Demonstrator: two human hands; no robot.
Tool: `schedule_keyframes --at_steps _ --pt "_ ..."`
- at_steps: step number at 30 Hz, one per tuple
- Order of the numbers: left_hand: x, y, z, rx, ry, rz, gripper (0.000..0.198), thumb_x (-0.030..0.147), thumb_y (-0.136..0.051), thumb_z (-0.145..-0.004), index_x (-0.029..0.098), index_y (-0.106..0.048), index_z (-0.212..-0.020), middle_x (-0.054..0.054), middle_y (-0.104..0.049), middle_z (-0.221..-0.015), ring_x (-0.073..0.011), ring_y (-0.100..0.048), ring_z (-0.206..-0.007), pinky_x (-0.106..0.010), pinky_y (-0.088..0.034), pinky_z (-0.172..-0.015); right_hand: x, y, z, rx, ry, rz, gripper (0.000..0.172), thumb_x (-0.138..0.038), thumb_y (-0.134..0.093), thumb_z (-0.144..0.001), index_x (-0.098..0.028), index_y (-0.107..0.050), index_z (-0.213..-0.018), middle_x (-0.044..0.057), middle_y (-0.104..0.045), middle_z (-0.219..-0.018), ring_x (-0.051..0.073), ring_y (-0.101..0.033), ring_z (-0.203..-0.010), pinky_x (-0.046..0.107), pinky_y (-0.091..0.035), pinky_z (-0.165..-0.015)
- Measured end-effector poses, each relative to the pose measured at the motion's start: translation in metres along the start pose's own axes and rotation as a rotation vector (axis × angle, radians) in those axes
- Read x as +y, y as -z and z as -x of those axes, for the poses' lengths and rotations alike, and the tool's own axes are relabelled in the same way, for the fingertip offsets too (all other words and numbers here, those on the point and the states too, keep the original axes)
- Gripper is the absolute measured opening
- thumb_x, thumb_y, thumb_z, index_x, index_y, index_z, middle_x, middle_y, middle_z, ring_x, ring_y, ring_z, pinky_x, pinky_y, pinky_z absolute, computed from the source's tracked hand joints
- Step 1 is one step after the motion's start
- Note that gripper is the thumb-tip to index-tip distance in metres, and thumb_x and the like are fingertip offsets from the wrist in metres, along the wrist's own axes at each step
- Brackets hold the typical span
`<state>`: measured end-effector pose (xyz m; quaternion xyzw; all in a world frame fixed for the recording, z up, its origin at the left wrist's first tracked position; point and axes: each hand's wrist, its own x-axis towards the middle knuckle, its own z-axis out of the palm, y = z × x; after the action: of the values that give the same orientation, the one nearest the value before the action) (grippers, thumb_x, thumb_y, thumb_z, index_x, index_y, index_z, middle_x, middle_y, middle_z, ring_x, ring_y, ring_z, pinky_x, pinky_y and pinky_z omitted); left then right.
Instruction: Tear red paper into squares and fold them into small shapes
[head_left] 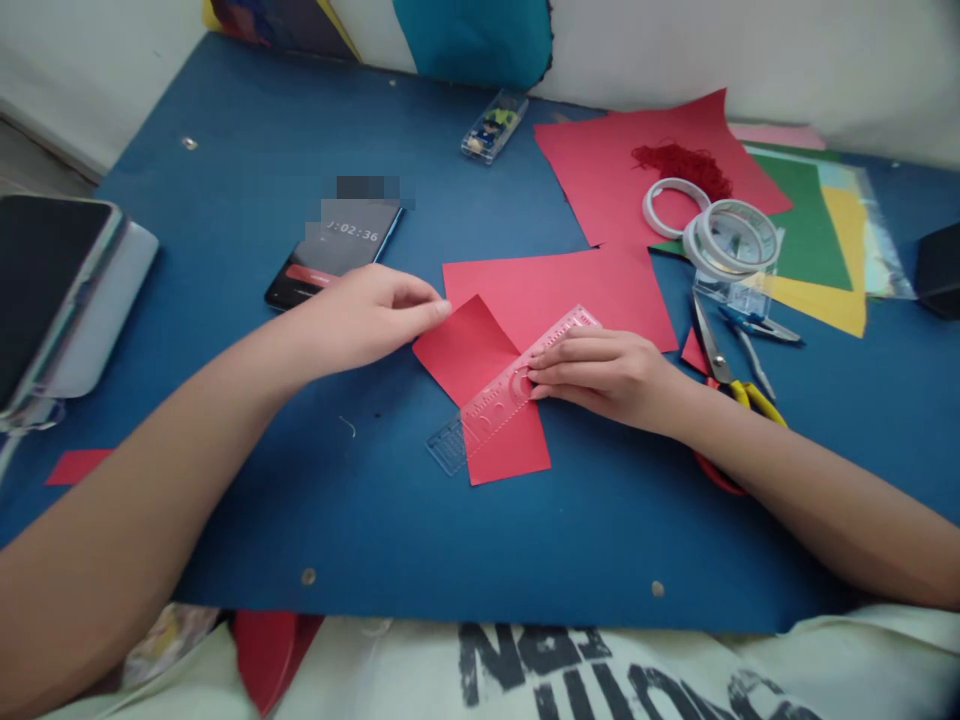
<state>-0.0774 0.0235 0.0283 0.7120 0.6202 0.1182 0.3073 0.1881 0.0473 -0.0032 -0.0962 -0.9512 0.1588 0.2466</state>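
Note:
A small piece of red paper (469,350) lies folded on the table, with one part sticking up to the left and the other pointing towards me. My left hand (367,315) pinches its upper left corner between thumb and fingertips. Across the paper slants a clear plastic ruler (491,408), its lower left end reaching over the blue tabletop. The fingers of my right hand (619,375) are closed together and press on the ruler's upper half. Under the ruler's far end is a larger red sheet (577,285).
Scissors (716,360), a blue compass (761,325) and white tape rolls (731,237) are to the right. Behind them lie red yarn (682,165) and coloured sheets (806,220). A phone (349,240) showing a timer sits beyond my left hand; a tablet-like device (52,290) is far left.

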Motion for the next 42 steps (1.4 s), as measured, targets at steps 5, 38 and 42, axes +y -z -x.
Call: schedule_keyframes --at_steps 5,38,42 --pt "0.003 0.000 0.002 -0.037 0.049 -0.074 0.025 0.037 -0.052 -0.077 0.020 -0.069 -0.086 0.001 -0.063 -0.066 -0.0131 -0.052 -0.058 -0.027 -0.034 -0.057 0.001 -0.002 0.000 0.000 -0.005 -0.036 0.010 -0.018 -0.060 -0.087 -0.014 -0.064 -0.095 0.007 -0.072 -0.091 0.019 -0.065 -0.093 0.033 -0.057 -0.082" --pt "0.003 -0.010 0.001 0.061 -0.034 -0.008 0.024 0.038 -0.054 -0.079 0.019 -0.068 -0.083 0.000 -0.068 -0.077 -0.0148 -0.060 -0.068 -0.026 -0.038 -0.061 -0.002 -0.006 -0.001 0.052 0.005 0.064 0.007 -0.019 -0.063 -0.086 -0.013 -0.066 -0.086 0.007 -0.072 -0.083 0.017 -0.067 -0.080 0.029 -0.057 -0.076" --pt "0.006 -0.018 0.000 0.123 -0.128 -0.008 0.027 0.041 -0.053 -0.081 0.019 -0.067 -0.085 0.000 -0.069 -0.082 -0.0147 -0.060 -0.073 -0.026 -0.040 -0.065 -0.001 -0.006 -0.001 0.044 -0.001 0.062 0.007 -0.020 -0.061 -0.087 -0.015 -0.066 -0.086 0.006 -0.072 -0.084 0.016 -0.067 -0.080 0.029 -0.058 -0.075"
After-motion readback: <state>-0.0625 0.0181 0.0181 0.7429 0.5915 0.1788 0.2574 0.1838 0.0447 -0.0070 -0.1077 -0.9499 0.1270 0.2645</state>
